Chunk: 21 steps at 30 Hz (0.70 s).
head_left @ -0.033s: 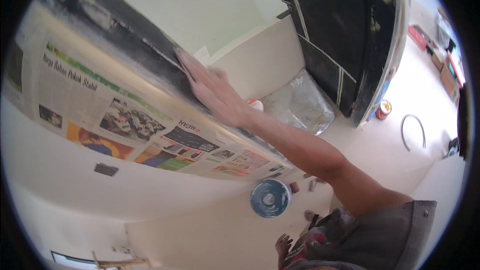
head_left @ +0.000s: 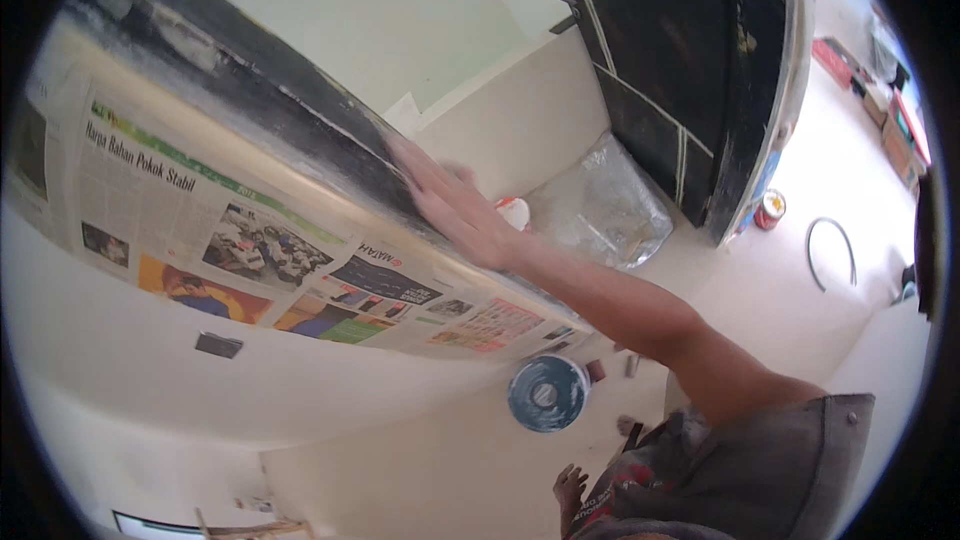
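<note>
My right hand (head_left: pixel 455 210) rests flat along a dark door frame (head_left: pixel 300 115) streaked with pale dust and scuffs. Its fingers are stretched out and blurred by motion, and the side against the frame is hidden, so anything thin under the palm cannot be seen. Newspaper sheets (head_left: pixel 140 185) are fixed along the pale wall beside the frame. My left hand (head_left: pixel 570 485) hangs low near my body, away from the frame. Its fingers are slightly bent and apart, with nothing visible in them.
A round blue bucket (head_left: pixel 522 402) with white smears stands on the floor below the newspaper. Beyond the frame are a black door (head_left: pixel 655 60), a clear plastic sheet (head_left: pixel 630 215), a small red can (head_left: pixel 769 212) and a curved hose (head_left: pixel 812 252). Boxes (head_left: pixel 900 145) lie far right.
My right hand has slid a short way along the door frame, toward the lower right. The view has shifted slightly. My left hand still hangs low.
</note>
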Motion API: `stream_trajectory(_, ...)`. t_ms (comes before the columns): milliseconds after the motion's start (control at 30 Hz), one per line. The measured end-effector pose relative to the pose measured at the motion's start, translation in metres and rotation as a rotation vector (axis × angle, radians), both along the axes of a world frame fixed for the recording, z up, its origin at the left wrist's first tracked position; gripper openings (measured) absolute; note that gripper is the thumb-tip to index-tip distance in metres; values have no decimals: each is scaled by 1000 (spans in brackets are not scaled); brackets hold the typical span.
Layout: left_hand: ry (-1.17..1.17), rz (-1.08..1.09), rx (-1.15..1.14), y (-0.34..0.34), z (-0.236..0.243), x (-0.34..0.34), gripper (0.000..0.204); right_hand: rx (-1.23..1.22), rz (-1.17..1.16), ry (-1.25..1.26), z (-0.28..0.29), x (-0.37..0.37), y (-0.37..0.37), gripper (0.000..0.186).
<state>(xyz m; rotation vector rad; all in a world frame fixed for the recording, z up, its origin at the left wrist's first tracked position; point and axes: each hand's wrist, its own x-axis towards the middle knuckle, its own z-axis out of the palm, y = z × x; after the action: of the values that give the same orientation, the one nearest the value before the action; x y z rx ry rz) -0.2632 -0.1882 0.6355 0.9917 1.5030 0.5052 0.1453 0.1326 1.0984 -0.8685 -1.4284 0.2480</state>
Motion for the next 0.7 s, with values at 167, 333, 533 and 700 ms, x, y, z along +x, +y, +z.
stream_trajectory(167,1,399,-96,75,83,29,37,-173,-59,-46,-151,12,-26,72)
stream_trajectory(333,28,532,180,160,125,127,37,393,0,-304,64,41,43,79)
stream_trajectory(533,-166,486,280,186,121,286,33,476,132,-421,50,53,58,72)
stream_trajectory(700,-54,447,28,151,139,370,37,384,143,-447,-52,69,46,52)
